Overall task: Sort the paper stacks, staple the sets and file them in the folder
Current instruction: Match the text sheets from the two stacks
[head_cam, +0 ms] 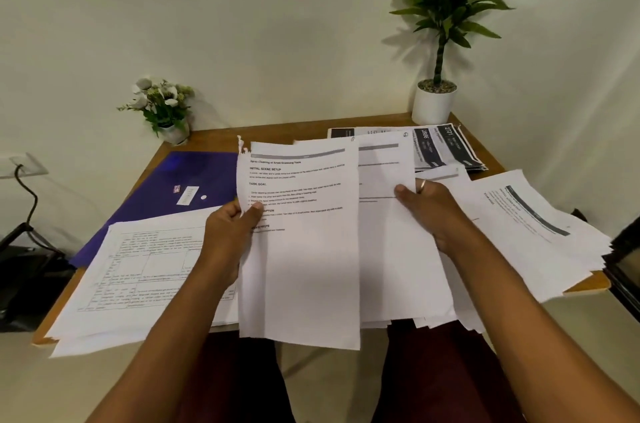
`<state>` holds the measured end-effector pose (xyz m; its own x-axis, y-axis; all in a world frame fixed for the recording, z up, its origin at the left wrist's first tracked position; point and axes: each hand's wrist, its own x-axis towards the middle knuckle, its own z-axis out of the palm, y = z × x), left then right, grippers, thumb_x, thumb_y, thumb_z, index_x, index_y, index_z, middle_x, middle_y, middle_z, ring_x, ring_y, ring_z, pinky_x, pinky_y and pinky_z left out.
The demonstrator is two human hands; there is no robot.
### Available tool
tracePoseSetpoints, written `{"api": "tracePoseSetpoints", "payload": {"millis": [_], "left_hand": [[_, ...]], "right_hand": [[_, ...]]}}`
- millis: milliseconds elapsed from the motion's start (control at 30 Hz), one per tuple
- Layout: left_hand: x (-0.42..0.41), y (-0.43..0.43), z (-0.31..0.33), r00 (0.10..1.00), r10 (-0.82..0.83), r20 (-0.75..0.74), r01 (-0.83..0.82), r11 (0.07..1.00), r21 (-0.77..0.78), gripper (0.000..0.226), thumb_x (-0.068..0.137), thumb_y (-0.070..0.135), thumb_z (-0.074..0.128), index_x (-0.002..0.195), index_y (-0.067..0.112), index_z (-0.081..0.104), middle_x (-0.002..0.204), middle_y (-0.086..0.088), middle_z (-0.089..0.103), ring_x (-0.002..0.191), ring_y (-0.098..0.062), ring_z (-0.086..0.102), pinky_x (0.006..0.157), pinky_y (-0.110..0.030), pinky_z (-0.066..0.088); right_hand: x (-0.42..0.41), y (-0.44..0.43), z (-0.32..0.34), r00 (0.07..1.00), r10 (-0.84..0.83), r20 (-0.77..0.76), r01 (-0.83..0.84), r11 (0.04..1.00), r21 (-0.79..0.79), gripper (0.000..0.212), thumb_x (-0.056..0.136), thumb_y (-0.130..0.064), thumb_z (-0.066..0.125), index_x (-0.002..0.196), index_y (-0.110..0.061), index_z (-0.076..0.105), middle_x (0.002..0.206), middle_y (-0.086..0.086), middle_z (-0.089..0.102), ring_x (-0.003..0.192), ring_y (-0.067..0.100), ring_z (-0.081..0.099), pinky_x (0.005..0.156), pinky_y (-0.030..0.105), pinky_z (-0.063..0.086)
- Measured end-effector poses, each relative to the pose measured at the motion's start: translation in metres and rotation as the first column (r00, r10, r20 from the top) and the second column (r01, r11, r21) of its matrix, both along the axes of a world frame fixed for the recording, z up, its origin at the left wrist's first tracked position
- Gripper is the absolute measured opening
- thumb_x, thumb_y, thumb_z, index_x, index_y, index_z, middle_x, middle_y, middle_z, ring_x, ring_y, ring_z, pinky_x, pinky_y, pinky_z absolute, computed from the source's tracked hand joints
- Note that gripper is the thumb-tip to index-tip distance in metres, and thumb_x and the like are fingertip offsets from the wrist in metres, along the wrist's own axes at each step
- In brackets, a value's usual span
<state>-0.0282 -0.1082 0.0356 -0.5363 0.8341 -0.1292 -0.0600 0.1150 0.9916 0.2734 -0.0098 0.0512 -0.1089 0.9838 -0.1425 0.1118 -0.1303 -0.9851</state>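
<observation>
Two bare forearms are seen rising from the bottom edge of the frame toward its centre. The left hand (230, 225) is clamped on the left edge of a printed sheet (301, 249), with the thumb laid on its face and the fingers hidden behind. The sheet is held raised at frame centre, and its upper left corner is torn. It overlaps a fanned bundle (391, 249), which is gripped by the right hand (433, 211) with the thumb pressed on the top page.

The step is judged to be sorting: one sheet is being parted from the bundle. To do it well, the heading should be read first and matched to a pile. The torn corner should be spared any pull, and the bundle should be kept pinched so that no page slips out.

A pile of ruled forms (138, 277) lies at lower left on the wooden table (214, 137), partly beneath the left hand. The purple folder (180, 187) lies shut at centre left, above that hand, its near end covered by the forms. A pile with dark header bands (540, 235) lies just right of the right hand. A stack with dark labels (440, 145) lies above that hand, at the table's far edge. No stapler is seen.
</observation>
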Motion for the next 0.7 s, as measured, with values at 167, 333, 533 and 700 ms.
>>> {"api": "tracePoseSetpoints", "payload": {"millis": [167,333,533,700], "left_hand": [[0.002,0.002,-0.006,1.0,-0.016,0.003,0.016,0.996,-0.086,0.02,0.099,0.032,0.064,0.113,0.019,0.066,0.099,0.008,0.072,0.091,-0.015,0.069,0.068,-0.026,0.053],[-0.013,-0.001,-0.013,0.998,-0.043,0.039,0.049,0.988,-0.149,0.027,0.097,0.031,0.067,0.121,0.018,0.066,0.107,-0.002,0.077,0.095,-0.026,0.075,0.088,-0.047,0.06],[-0.038,-0.003,-0.021,0.999,0.0,-0.055,-0.008,0.988,-0.154,0.023,0.1,0.028,0.063,0.118,0.015,0.067,0.108,-0.002,0.075,0.097,-0.024,0.071,0.084,-0.037,0.055],[-0.046,-0.007,-0.038,0.977,0.02,-0.211,-0.051,0.989,-0.14,0.023,0.103,0.025,0.058,0.121,0.011,0.062,0.109,-0.006,0.066,0.085,-0.014,0.062,0.08,-0.031,0.047]], "right_hand": [[-0.041,-0.017,-0.011,0.991,0.091,-0.097,-0.095,0.995,-0.039,0.014,0.101,-0.014,0.062,0.109,-0.011,0.073,0.096,0.003,0.079,0.087,0.021,0.076,0.075,0.033,0.062],[-0.075,-0.033,-0.018,0.977,0.201,-0.069,-0.206,0.975,-0.086,0.017,0.099,-0.024,0.065,0.112,-0.016,0.075,0.1,0.001,0.079,0.095,0.023,0.076,0.089,0.041,0.061],[-0.091,-0.042,-0.019,0.971,0.238,-0.014,-0.238,0.965,-0.114,0.052,0.102,-0.06,0.038,0.114,-0.021,0.071,0.102,0.002,0.077,0.094,0.018,0.073,0.083,0.033,0.058],[-0.082,-0.026,-0.051,0.747,-0.057,0.663,-0.108,0.973,0.205,0.045,0.099,-0.045,0.06,0.135,-0.019,0.061,0.136,0.005,0.057,0.13,0.024,0.049,0.101,0.036,0.043]]}}
